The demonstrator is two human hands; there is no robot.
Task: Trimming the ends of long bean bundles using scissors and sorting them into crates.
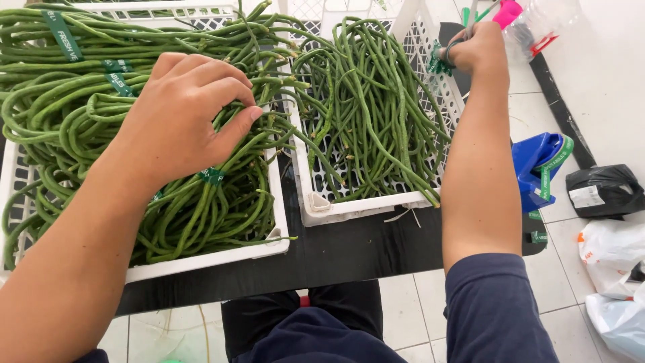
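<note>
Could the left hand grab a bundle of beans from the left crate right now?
Probably yes: the left hand already rests on the beans heaped in the left crate, fingers curled into them, with nothing lying over them.
</note>
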